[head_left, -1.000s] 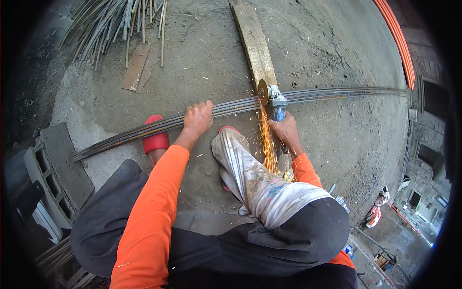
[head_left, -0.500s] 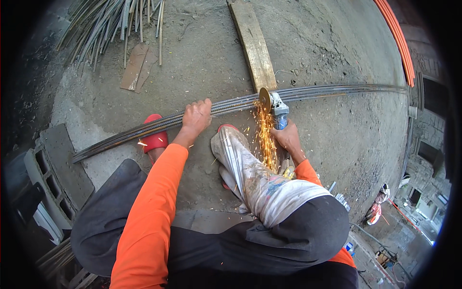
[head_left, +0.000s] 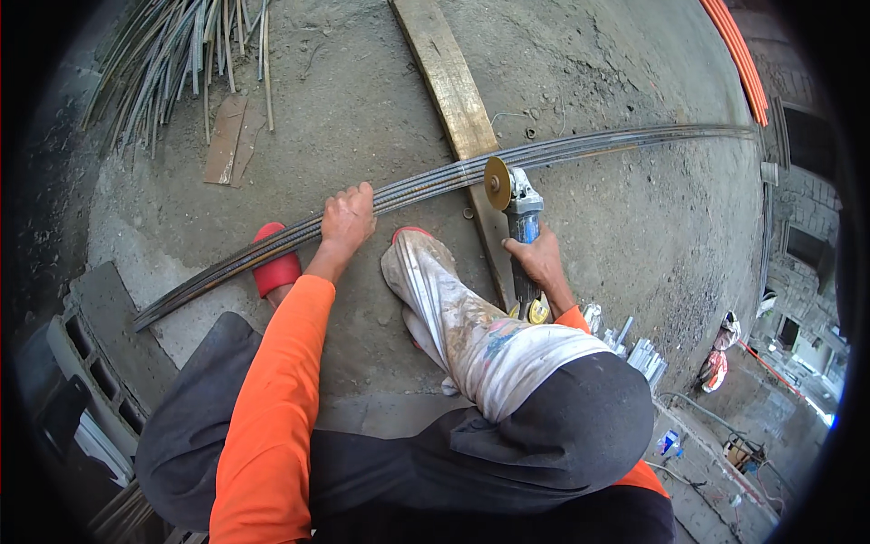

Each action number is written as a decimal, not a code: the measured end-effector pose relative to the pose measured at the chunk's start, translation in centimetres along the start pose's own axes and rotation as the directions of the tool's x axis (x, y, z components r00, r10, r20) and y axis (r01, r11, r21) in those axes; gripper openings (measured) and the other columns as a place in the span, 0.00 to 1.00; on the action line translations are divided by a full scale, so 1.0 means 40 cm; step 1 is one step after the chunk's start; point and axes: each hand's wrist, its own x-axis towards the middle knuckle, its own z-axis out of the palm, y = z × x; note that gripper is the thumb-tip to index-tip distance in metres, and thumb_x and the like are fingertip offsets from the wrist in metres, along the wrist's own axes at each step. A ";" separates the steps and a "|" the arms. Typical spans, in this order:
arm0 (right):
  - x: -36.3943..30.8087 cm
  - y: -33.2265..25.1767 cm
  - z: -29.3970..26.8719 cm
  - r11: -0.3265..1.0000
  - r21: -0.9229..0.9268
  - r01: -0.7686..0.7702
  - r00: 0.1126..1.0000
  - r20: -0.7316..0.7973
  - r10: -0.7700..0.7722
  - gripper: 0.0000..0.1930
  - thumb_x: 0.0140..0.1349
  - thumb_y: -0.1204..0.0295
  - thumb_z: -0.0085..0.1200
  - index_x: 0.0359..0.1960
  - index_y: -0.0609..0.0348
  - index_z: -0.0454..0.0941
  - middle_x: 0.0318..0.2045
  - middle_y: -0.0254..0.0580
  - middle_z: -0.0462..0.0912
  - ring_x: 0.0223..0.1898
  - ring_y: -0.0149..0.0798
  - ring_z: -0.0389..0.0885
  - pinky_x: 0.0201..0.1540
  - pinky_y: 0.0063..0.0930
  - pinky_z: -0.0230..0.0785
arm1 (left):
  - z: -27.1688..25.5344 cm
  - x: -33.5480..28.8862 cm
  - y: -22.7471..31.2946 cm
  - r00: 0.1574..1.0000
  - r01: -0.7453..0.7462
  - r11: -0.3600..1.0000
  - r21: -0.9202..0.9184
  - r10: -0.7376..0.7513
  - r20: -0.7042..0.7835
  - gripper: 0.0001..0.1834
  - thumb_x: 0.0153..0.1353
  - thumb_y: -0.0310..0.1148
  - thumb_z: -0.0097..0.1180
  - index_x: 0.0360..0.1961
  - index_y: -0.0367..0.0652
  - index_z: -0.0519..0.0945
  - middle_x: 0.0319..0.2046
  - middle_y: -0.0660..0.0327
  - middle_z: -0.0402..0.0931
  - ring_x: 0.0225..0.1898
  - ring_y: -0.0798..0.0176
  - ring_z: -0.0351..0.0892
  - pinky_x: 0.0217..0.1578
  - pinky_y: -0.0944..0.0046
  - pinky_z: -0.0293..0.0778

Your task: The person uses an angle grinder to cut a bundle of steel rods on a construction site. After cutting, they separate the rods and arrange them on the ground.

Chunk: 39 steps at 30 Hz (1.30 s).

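Observation:
A bundle of long steel rebars (head_left: 426, 186) stretches across the ground from lower left to upper right. My left hand (head_left: 348, 218) is closed around the bundle, left of the wooden plank (head_left: 453, 91) that runs beneath it. Just right of that crossing, my right hand (head_left: 538, 257) grips a blue and grey angle grinder (head_left: 524, 222). Its gold-coloured cutting disc (head_left: 497, 183) stands up close below the bars, and no sparks come off it. A pale mark shows across the bars at the plank. My red shoe (head_left: 277, 261) is under the bundle's left part.
More rebars (head_left: 195, 54) lie in a heap at the far left, near a piece of brown board (head_left: 227, 140). A hollow concrete block (head_left: 95, 372) stands at the left. Orange pipes (head_left: 739, 59) lie at the far right. Short metal pieces (head_left: 643, 358) sit beside my right knee.
The grinder has come away from the bars and the stream of sparks has stopped. A pale mark on the rebars now shows. My left hand still holds the bundle.

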 end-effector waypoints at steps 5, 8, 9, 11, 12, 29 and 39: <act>0.032 -0.004 0.004 0.996 -0.081 0.024 0.999 0.029 -0.021 0.30 0.46 0.57 0.71 0.46 0.69 0.81 0.38 0.60 0.88 0.40 0.55 0.89 0.47 0.46 0.79 | 0.007 0.007 0.006 1.000 -0.003 1.000 0.000 0.003 0.006 0.18 0.53 0.31 0.69 0.42 0.42 0.74 0.36 0.50 0.83 0.39 0.43 0.88 0.42 0.45 0.83; 0.043 -0.005 0.016 0.994 -0.104 0.036 0.999 0.038 -0.032 0.30 0.46 0.57 0.71 0.45 0.69 0.81 0.39 0.61 0.88 0.41 0.56 0.89 0.47 0.46 0.79 | 0.007 0.008 0.006 1.000 0.003 1.000 0.007 -0.003 0.010 0.18 0.54 0.31 0.69 0.42 0.42 0.74 0.37 0.50 0.83 0.39 0.43 0.88 0.43 0.45 0.83; 0.041 -0.014 0.018 0.992 -0.119 0.037 0.999 0.042 -0.032 0.30 0.46 0.57 0.71 0.45 0.69 0.81 0.39 0.61 0.88 0.41 0.56 0.89 0.48 0.46 0.79 | 0.007 0.005 0.003 1.000 0.005 1.000 0.010 -0.005 0.014 0.17 0.54 0.31 0.69 0.41 0.42 0.74 0.37 0.50 0.83 0.40 0.43 0.88 0.43 0.45 0.83; 0.044 -0.019 0.024 0.991 -0.127 0.034 0.998 0.053 -0.028 0.30 0.46 0.57 0.71 0.45 0.69 0.81 0.39 0.62 0.89 0.41 0.57 0.89 0.48 0.46 0.80 | 0.008 0.002 -0.001 1.000 0.007 1.000 0.014 -0.007 0.016 0.17 0.54 0.31 0.69 0.41 0.43 0.74 0.37 0.50 0.84 0.40 0.44 0.88 0.43 0.45 0.83; 0.047 -0.018 0.024 0.992 -0.122 0.031 0.998 0.058 -0.024 0.30 0.46 0.57 0.70 0.45 0.69 0.81 0.39 0.62 0.89 0.41 0.57 0.89 0.48 0.46 0.80 | 0.008 0.005 -0.001 1.000 0.005 1.000 0.015 -0.005 0.013 0.17 0.54 0.32 0.69 0.41 0.43 0.74 0.37 0.50 0.84 0.40 0.44 0.88 0.43 0.45 0.83; 0.054 -0.028 0.033 0.992 -0.120 0.033 0.998 0.049 -0.027 0.31 0.46 0.59 0.70 0.48 0.69 0.81 0.40 0.60 0.89 0.41 0.55 0.90 0.49 0.44 0.80 | -0.005 0.008 0.005 0.999 0.025 1.000 -0.005 -0.024 0.048 0.21 0.51 0.33 0.74 0.41 0.43 0.74 0.38 0.51 0.84 0.41 0.44 0.88 0.44 0.46 0.83; 0.100 -0.048 0.049 0.994 -0.070 0.079 0.996 0.038 -0.076 0.28 0.47 0.59 0.70 0.45 0.69 0.81 0.37 0.58 0.89 0.39 0.52 0.89 0.47 0.43 0.79 | -0.005 0.007 0.006 0.996 0.031 0.999 0.012 -0.032 0.084 0.21 0.53 0.36 0.73 0.43 0.44 0.76 0.39 0.53 0.84 0.43 0.47 0.89 0.44 0.48 0.84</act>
